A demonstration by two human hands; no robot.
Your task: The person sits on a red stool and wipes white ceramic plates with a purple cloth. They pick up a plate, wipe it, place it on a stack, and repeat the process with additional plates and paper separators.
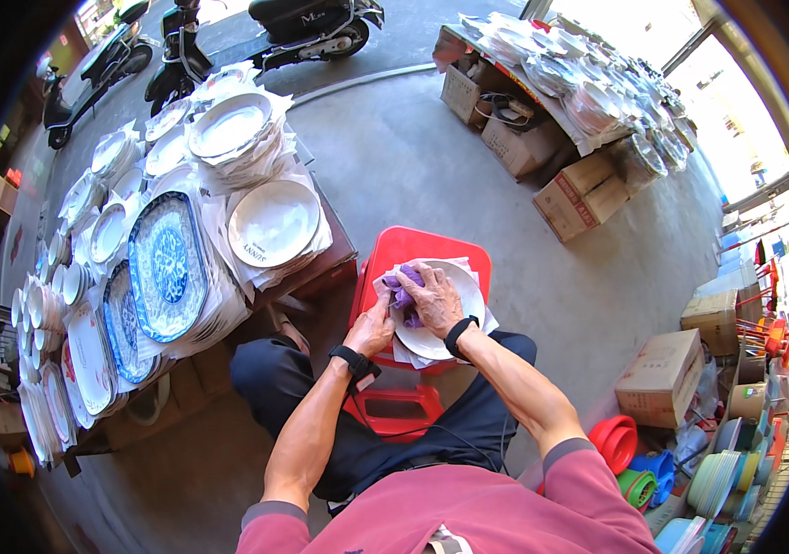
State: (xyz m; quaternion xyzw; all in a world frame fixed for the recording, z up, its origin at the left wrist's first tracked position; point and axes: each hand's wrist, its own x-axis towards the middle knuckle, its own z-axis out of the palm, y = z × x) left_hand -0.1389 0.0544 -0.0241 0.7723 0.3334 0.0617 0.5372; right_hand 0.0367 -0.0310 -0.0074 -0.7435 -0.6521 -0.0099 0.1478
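Before me a white plate (pixel 472 294) lies on sheets of white paper (pixel 382 285), on top of a red plastic stool (pixel 429 242). My right hand (pixel 432 301) presses a purple cloth (pixel 408 280) against the plate's left side, its fingers curled over the bunched fabric. My left hand (pixel 371 329) is at the plate's left edge, with the index finger pointing up towards the cloth and the other fingers folded. Whether it pinches the paper or the plate's rim cannot be made out. Both wrists wear black straps.
On the left, a table (pixel 339 253) carries paper-layered stacks of plates, including a blue patterned platter (pixel 169 266). Another table (pixel 591 138) at the upper right bears wrapped dishes, with cardboard boxes (pixel 578 197) around it. A carton (pixel 661 377) and coloured plastic pots (pixel 614 443) stand at the right.
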